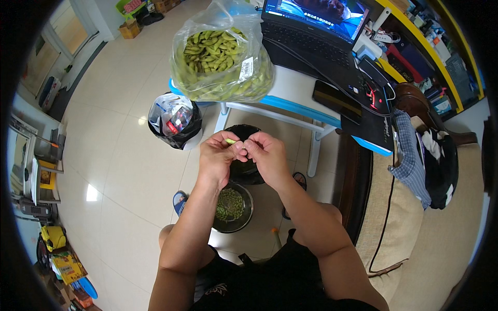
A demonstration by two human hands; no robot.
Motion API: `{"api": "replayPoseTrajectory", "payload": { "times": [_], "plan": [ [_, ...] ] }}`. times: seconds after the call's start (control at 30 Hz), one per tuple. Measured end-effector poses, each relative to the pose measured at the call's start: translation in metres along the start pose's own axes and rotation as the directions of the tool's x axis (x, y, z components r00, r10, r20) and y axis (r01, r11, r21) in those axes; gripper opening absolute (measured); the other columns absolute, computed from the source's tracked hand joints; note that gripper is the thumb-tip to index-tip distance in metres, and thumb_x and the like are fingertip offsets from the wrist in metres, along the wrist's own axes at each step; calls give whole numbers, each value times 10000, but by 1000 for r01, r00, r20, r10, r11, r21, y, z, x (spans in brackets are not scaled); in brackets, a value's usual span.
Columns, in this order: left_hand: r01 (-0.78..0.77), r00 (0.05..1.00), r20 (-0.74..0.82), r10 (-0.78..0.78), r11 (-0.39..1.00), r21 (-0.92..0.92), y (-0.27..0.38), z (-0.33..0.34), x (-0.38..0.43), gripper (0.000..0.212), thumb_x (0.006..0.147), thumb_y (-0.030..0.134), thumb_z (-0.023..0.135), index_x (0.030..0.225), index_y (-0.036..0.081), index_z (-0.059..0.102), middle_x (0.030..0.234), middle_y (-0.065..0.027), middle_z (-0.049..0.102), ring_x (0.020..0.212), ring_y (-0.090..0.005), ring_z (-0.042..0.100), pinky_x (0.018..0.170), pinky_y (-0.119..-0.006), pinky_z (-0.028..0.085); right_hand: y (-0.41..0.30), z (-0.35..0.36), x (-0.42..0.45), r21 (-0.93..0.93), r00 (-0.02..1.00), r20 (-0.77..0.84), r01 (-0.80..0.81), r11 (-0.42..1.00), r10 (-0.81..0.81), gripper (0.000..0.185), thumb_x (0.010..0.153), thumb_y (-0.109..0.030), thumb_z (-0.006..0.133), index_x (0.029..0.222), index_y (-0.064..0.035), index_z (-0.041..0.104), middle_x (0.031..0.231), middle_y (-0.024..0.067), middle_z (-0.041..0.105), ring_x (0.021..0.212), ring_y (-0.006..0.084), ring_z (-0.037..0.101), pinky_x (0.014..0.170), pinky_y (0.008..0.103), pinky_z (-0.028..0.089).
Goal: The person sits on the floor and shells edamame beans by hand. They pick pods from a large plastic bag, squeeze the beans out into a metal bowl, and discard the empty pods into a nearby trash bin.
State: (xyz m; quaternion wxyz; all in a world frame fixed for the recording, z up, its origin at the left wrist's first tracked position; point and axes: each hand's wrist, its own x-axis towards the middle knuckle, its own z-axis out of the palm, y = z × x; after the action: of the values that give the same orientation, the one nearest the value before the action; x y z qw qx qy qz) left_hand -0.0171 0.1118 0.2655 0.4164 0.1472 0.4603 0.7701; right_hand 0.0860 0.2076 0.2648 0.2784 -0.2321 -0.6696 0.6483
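Between the fingertips of my left hand (221, 152) is a green soybean pod (231, 141), one end poking out past the thumb. My right hand (265, 149) meets it with thumb and forefinger pinched at the pod's other end, which the fingers hide. Both hands are above a bin lined with a black plastic bag (246, 171). On the floor closer to me, a steel bowl (249, 217) holds shelled green beans (230, 204); my left forearm covers part of it. A clear plastic bag (255, 79) full of pods (212, 50) rests open on the table.
The white table with blue edging (291, 83) carries a laptop (311, 39), a phone (336, 102) and a lit mouse (373, 97). A second bin (194, 128) with rubbish stands left. At right is a sofa (400, 225) with clothes (412, 159). Slippers (180, 202) flank the bowl.
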Motion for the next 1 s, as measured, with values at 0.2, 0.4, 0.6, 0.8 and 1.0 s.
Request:
{"api": "replayPoseTrajectory", "payload": {
  "times": [0.2, 0.4, 0.6, 0.8, 1.0],
  "plan": [
    [10, 997, 76, -7, 999, -43, 0, -3, 0, 74, 845, -6, 642, 903, -3, 597, 758, -88, 639, 661, -168, 639, 574, -285, 534, -5, 5, -3, 338, 982, 85, -187, 922, 168, 98, 911, -65, 552, 839, 1, 560, 721, 33, 599, 621, 91, 532, 559, 260, 439],
    [179, 982, 99, -164, 970, -166, 4, 0, -3, 133, 866, 9, 619, 992, -10, 582, 848, -113, 650, 769, -205, 663, 671, -315, 562, -7, 4, -5, -469, 966, -8, 225, 854, -259, 105, 916, -93, 559, 868, -7, 523, 711, 83, 579, 669, 142, 574, 597, 310, 469],
    [203, 971, 163, -174, 962, -183, -2, -8, 2, 211, 861, -9, 614, 1066, -13, 565, 920, -135, 655, 810, -215, 662, 719, -329, 564, -3, 3, -4, -371, 966, -17, 232, 899, -257, 107, 886, -77, 579, 857, -3, 508, 724, 146, 581, 630, 277, 578, 570, 363, 457],
    [281, 950, 195, -245, 942, -183, 7, -3, -1, 253, 841, -58, 603, 1085, -7, 561, 900, -118, 648, 792, -198, 653, 678, -305, 549, -5, -6, 0, -357, 979, -53, 167, 919, -198, 106, 868, -74, 591, 858, -7, 509, 726, 174, 584, 608, 338, 572, 555, 395, 451],
    [281, 959, 104, -265, 938, -202, 8, -1, -2, 123, 882, 28, 599, 1003, 9, 588, 826, -84, 632, 689, -153, 607, 588, -267, 494, -8, -13, 0, -426, 970, -5, 219, 878, -244, 77, 871, -72, 585, 868, -28, 523, 692, 163, 599, 619, 337, 612, 552, 404, 463]
  ]
}}
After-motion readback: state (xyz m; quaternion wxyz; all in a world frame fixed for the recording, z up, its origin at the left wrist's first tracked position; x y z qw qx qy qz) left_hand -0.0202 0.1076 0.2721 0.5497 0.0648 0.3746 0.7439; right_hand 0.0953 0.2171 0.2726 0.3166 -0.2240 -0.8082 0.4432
